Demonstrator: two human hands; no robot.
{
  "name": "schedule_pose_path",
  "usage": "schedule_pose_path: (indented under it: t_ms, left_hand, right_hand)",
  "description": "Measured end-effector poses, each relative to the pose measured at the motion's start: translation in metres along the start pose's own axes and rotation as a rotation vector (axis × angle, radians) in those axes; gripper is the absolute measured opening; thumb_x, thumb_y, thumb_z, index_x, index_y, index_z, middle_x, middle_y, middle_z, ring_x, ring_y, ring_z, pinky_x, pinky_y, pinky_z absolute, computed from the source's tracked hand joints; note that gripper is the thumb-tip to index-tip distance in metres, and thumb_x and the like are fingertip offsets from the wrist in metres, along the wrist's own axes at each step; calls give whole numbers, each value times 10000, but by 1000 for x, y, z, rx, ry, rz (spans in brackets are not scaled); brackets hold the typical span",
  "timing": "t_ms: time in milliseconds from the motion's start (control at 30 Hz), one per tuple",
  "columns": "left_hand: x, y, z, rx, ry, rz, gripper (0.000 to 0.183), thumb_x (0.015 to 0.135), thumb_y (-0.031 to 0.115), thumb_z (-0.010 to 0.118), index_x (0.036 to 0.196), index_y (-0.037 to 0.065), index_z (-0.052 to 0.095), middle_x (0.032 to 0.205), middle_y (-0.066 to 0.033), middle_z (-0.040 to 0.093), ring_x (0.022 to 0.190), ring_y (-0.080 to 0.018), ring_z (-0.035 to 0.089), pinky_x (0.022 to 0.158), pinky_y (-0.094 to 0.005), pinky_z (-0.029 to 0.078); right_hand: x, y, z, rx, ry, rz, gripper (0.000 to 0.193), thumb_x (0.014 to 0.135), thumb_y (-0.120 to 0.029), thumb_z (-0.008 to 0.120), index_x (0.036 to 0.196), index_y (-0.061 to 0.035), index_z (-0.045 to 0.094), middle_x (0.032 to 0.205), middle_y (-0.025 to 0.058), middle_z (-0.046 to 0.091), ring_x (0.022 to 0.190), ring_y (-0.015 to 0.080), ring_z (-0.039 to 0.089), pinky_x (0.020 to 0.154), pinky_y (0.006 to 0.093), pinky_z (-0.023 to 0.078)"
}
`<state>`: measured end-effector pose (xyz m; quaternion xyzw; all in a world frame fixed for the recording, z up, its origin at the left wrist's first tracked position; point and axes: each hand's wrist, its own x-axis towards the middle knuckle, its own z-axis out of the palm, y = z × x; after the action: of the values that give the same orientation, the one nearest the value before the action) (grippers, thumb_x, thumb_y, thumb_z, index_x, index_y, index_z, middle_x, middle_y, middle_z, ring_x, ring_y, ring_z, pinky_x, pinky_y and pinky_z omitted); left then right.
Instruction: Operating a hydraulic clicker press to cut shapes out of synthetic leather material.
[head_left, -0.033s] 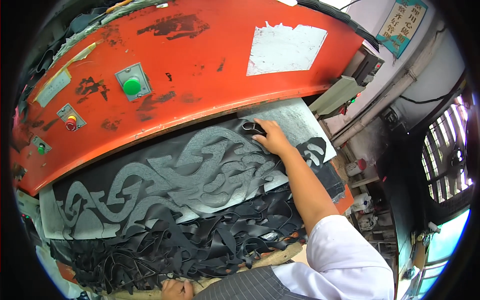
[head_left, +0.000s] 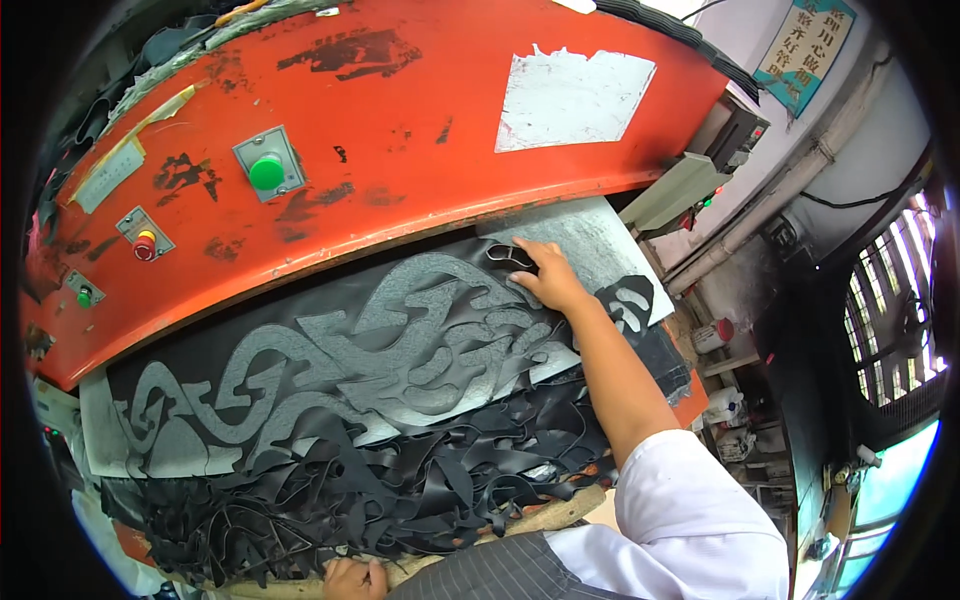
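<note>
At the far right of the black leather sheet [head_left: 215,350], a small metal-edged cutting die [head_left: 508,255] stands on the leather by its edge. My right hand [head_left: 545,277] grips this die from its right side, thumb and fingers about its rim. The sheet is cut through with large curved openings, and the grey cutting board [head_left: 615,235] shows through them. Down at the near edge my left hand [head_left: 355,580] rests by the scrap pile, fingers curled; whatever they may hold is hidden.
A red press head [head_left: 430,110] with green and red buttons spans the far side, above the board. Tangled black leather scraps [head_left: 400,480] heap along the near edge. A cut black piece [head_left: 640,295] lies right of my forearm. Shelves with jars [head_left: 712,337] stand at right.
</note>
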<state>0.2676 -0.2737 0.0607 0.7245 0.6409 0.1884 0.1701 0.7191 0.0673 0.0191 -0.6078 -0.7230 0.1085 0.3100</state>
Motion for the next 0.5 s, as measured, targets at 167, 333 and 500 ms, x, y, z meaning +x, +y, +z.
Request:
schedule_pose_path:
  t_ms: [167,333,500]
  left_hand:
    - [10,-11,-14,-93,-18,-10,204,824,149,660,669,25,613,676,-155,589,634,-335,561,580,-418,438]
    - [67,-63,-49,-337,375,-189,238,861,111,604,655,2,558,603,-85,530,542,-187,487,535,-329,379]
    - [208,-189,-101,-586,663,-223,518,957,140,561,1422,-21,402,1422,-176,467,1278,-238,477,1034,-315,378]
  right_hand:
    - [-5,4,0,72,-12,74,587,783,-214,756,1328,-165,545,1091,150,632,1090,329,516,973,398,406]
    - [-9,-31,-1,-141,156,-10,651,760,-270,771,1344,-129,522,1128,140,612,1059,340,518,944,429,402]
    - [-4,-167,12,67,206,-178,617,775,-376,756,1239,-30,545,1139,192,620,1067,370,578,924,457,451]
